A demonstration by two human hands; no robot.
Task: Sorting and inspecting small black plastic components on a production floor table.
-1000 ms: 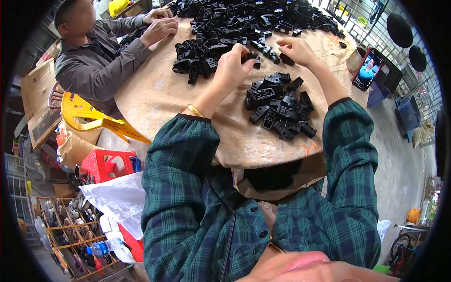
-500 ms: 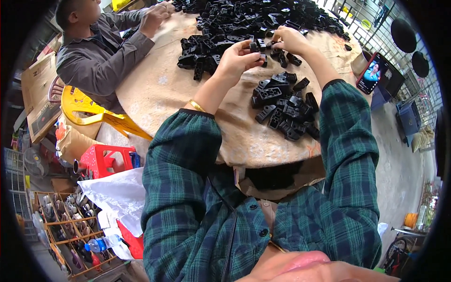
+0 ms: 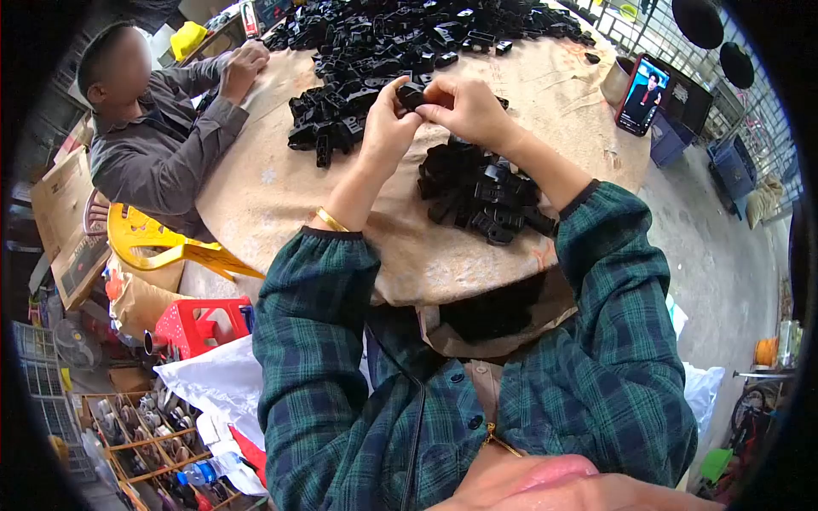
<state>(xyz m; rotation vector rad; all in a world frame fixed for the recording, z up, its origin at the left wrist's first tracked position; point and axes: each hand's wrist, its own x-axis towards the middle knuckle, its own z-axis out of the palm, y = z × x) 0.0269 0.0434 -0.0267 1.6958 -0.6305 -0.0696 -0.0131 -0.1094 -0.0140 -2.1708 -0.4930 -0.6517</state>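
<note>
Both hands meet above the round counter (image 3: 281, 196): the left hand (image 3: 385, 128) and right hand (image 3: 464, 109) each curl their fingers around one small black plastic part (image 3: 411, 94), pinching it between them. Just below lies a heap of similar black parts (image 3: 481, 192), too many to count. Two more heaps lie farther off. One phone (image 3: 641, 94) leans at the counter's right edge. Across the counter, another person's hands (image 3: 243, 66) work at the rim.

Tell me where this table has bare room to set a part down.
Bare cloth lies between the near pile and the table's near edge, and right of the hands toward the phone. The far heap is crowded.
</note>
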